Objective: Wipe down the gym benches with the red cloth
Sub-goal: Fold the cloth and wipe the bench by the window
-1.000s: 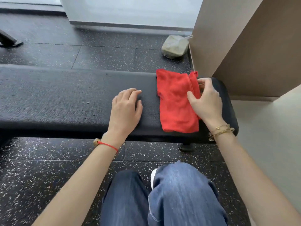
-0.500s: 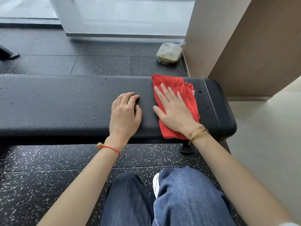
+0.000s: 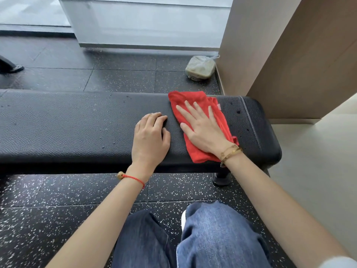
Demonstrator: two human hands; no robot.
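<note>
A long black padded gym bench (image 3: pixel 67 122) runs across the view, with small droplets on its surface. The red cloth (image 3: pixel 190 100) lies folded near the bench's right end. My right hand (image 3: pixel 202 128) presses flat on the cloth with straight, spread fingers. My left hand (image 3: pixel 149 138) rests on the bare bench pad just left of the cloth, its fingers relaxed and lightly bent, holding nothing.
A beige wall corner (image 3: pixel 270 55) stands close behind the bench's right end. A small clear bag (image 3: pixel 201 67) sits on the speckled black floor beyond the bench. A bench foot (image 3: pixel 221 179) and my knees (image 3: pixel 193 238) are below the front edge.
My right hand let go of the cloth's right edge and laid flat on top of it. The cloth has shifted slightly along the bench. My left hand has stayed put.
</note>
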